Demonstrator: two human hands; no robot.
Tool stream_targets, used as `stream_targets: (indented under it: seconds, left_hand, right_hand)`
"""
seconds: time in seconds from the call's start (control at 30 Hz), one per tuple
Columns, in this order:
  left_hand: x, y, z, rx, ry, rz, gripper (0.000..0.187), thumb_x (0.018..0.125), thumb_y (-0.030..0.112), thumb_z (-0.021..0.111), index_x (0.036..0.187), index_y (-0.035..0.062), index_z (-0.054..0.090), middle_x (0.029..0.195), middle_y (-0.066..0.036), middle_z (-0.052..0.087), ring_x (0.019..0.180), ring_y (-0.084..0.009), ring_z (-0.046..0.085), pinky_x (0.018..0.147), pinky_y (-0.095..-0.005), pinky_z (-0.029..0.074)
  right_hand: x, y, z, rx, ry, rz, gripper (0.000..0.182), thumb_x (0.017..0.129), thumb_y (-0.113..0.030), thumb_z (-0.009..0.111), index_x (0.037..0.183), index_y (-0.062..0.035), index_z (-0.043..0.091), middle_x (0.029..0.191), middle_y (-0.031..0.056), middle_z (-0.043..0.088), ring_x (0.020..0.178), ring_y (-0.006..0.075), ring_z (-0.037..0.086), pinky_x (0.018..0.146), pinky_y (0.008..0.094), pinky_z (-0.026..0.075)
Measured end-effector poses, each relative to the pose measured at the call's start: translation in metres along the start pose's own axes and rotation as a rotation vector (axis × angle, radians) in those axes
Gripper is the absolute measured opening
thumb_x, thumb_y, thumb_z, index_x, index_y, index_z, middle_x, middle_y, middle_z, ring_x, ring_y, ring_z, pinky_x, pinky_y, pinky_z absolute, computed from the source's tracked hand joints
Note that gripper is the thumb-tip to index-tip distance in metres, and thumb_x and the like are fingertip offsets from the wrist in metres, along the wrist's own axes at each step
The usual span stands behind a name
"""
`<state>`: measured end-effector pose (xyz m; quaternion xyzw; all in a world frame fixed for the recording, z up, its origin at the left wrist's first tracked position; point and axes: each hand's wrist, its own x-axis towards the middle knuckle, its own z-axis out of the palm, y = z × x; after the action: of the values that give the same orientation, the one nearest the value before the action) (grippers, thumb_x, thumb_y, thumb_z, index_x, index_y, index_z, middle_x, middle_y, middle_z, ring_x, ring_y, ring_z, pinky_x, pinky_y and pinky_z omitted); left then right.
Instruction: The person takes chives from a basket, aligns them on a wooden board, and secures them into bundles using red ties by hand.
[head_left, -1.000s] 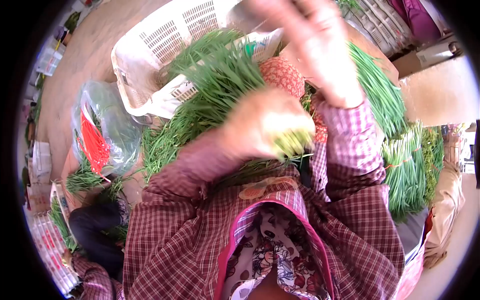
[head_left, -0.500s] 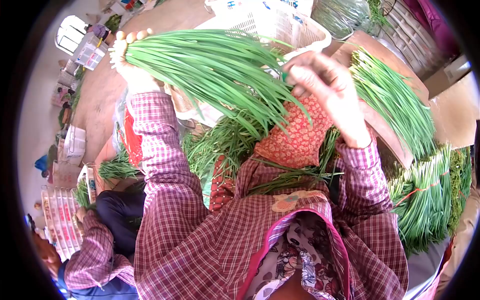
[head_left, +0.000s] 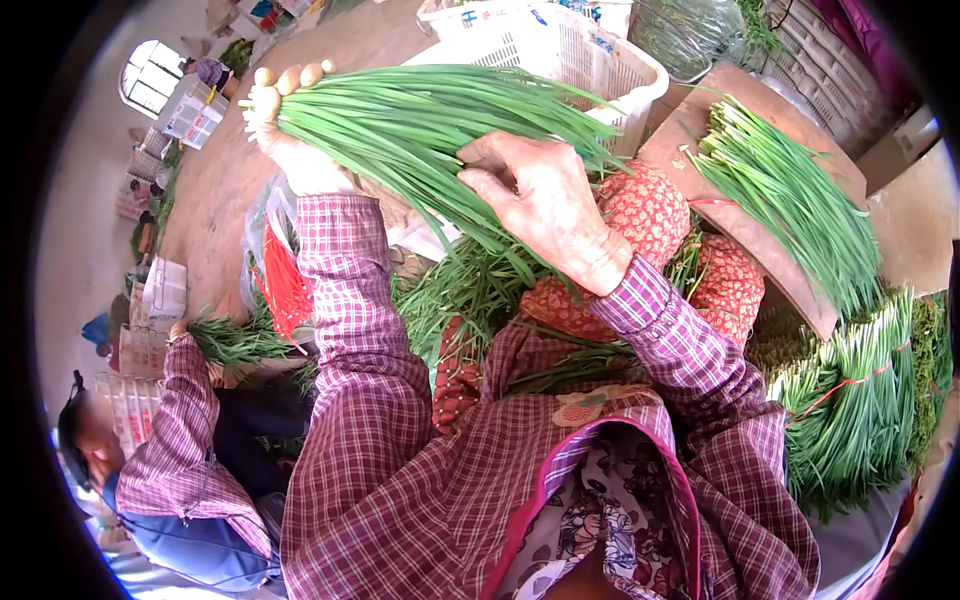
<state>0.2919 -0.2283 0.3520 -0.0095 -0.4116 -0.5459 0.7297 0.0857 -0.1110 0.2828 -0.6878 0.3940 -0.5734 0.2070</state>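
In the head view, the left hand [head_left: 290,150] holds up a bunch of long green stems [head_left: 420,110] by its pale root end, the fingers curled round it and clamped, their tips showing above. The blades fan out to the right, over the loose greens [head_left: 470,290] and towards the white crate [head_left: 643,105]. The right hand [head_left: 555,205] is at the middle of the blades, thumb and forefinger bent towards each other with little between them; whether a blade is pinched there, I cannot tell. The step in hand looks like tidying or sorting through the held bunch. From here, handling it calls for a firm hold at the roots and a light touch on the blades, which could bend or slip out of line

On the right, a tilted brown board [head_left: 805,285] bears more stems [head_left: 795,200] and a thin red band [head_left: 715,202]. Below it stands a bundle [head_left: 855,430] with a red tie [head_left: 850,384] round it. Patterned red cloth [head_left: 650,205] lies beyond the right wrist. On the left, red strips [head_left: 284,290] hang beside a clear bag [head_left: 254,235], with a co-worker [head_left: 185,440] seated nearby. Farther off are the bare floor [head_left: 225,180] and a bright window [head_left: 150,78]
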Motion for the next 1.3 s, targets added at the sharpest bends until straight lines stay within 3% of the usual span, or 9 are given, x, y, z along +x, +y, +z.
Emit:
stream_targets:
  seconds: [0.33,0.43,0.53,0.6,0.67,0.73,1.1,1.2,1.3]
  left_hand:
    - [-0.002,-0.001,0.003,-0.001,-0.049,0.002,0.018,0.080,0.011,0.067,0.097,0.0140,0.061,0.074,0.003,0.054,0.077,-0.0166,0.055,0.090,-0.0405,0.047]
    - [0.003,0.009,-0.005,-0.104,-0.134,-0.008,0.018,0.080,0.010,0.065,0.097,0.0147,0.060,0.074,0.004,0.051,0.078,-0.0159,0.052,0.091,-0.0387,0.045]
    - [0.006,0.018,-0.010,-0.166,-0.202,-0.017,0.020,0.079,0.008,0.064,0.097,0.0152,0.059,0.075,0.004,0.051,0.079,-0.0153,0.051,0.093,-0.0372,0.042]
    - [0.007,0.019,-0.009,-0.190,-0.297,-0.022,0.020,0.079,0.008,0.065,0.097,0.0156,0.059,0.075,0.004,0.051,0.080,-0.0147,0.051,0.093,-0.0377,0.042]
    - [0.006,0.017,-0.006,-0.168,-0.326,-0.015,0.018,0.080,0.009,0.064,0.095,0.0158,0.058,0.074,0.005,0.051,0.078,-0.0134,0.049,0.094,-0.0381,0.041]
    - [0.001,0.014,0.003,-0.124,-0.356,-0.023,0.016,0.081,0.009,0.065,0.094,0.0160,0.058,0.074,0.006,0.050,0.076,-0.0122,0.047,0.094,-0.0374,0.040]
    - [-0.005,0.000,0.019,-0.221,-0.408,-0.090,0.015,0.081,0.009,0.064,0.094,0.0169,0.064,0.074,0.008,0.053,0.077,-0.0108,0.047,0.093,-0.0354,0.039]
    - [-0.006,-0.001,0.019,-0.132,-0.429,-0.094,0.017,0.081,0.012,0.064,0.098,0.0165,0.064,0.073,0.008,0.051,0.076,-0.0108,0.046,0.094,-0.0349,0.039]
    - [-0.005,0.001,0.022,0.069,-0.434,-0.150,0.020,0.080,0.015,0.067,0.099,0.0141,0.061,0.071,0.007,0.047,0.074,-0.0116,0.045,0.093,-0.0347,0.041]
  right_hand:
    - [0.011,-0.005,0.009,-0.102,0.040,-0.115,0.008,0.078,-0.009,0.065,0.078,-0.0022,0.061,0.075,0.0150,0.066,0.066,0.0325,0.065,0.060,0.0408,0.052]
    - [-0.001,-0.007,-0.005,-0.186,-0.250,-0.054,0.013,0.079,-0.015,0.063,0.074,-0.0025,0.064,0.065,0.0176,0.064,0.061,0.0354,0.064,0.060,0.0429,0.053]
    - [-0.008,-0.035,-0.041,-0.037,-0.555,-0.059,0.020,0.088,-0.023,0.065,0.079,-0.0053,0.067,0.067,0.0132,0.065,0.056,0.0292,0.063,0.052,0.0381,0.050]
    - [0.006,-0.042,-0.051,0.174,-0.414,0.024,0.021,0.090,-0.025,0.065,0.083,-0.0063,0.069,0.067,0.0117,0.065,0.056,0.0276,0.063,0.052,0.0358,0.049]
    - [0.021,-0.037,-0.043,0.080,-0.098,-0.085,0.015,0.088,-0.016,0.064,0.088,-0.0022,0.069,0.072,0.0142,0.067,0.065,0.0291,0.066,0.061,0.0374,0.051]
    - [0.032,-0.022,-0.028,0.021,0.012,-0.110,0.013,0.087,-0.013,0.064,0.089,-0.0013,0.069,0.076,0.0155,0.068,0.067,0.0298,0.067,0.063,0.0385,0.052]
    - [0.044,-0.006,0.003,0.204,0.087,0.011,0.012,0.081,-0.013,0.070,0.084,-0.0016,0.070,0.076,0.0156,0.069,0.069,0.0281,0.070,0.065,0.0358,0.055]
    - [0.047,-0.004,-0.006,0.155,0.024,0.002,0.012,0.079,-0.013,0.068,0.082,-0.0016,0.071,0.075,0.0167,0.069,0.069,0.0295,0.069,0.066,0.0362,0.055]
    - [0.056,-0.004,-0.021,-0.175,-0.112,-0.156,0.016,0.075,-0.017,0.064,0.078,-0.0033,0.072,0.074,0.0178,0.068,0.071,0.0330,0.068,0.071,0.0398,0.055]
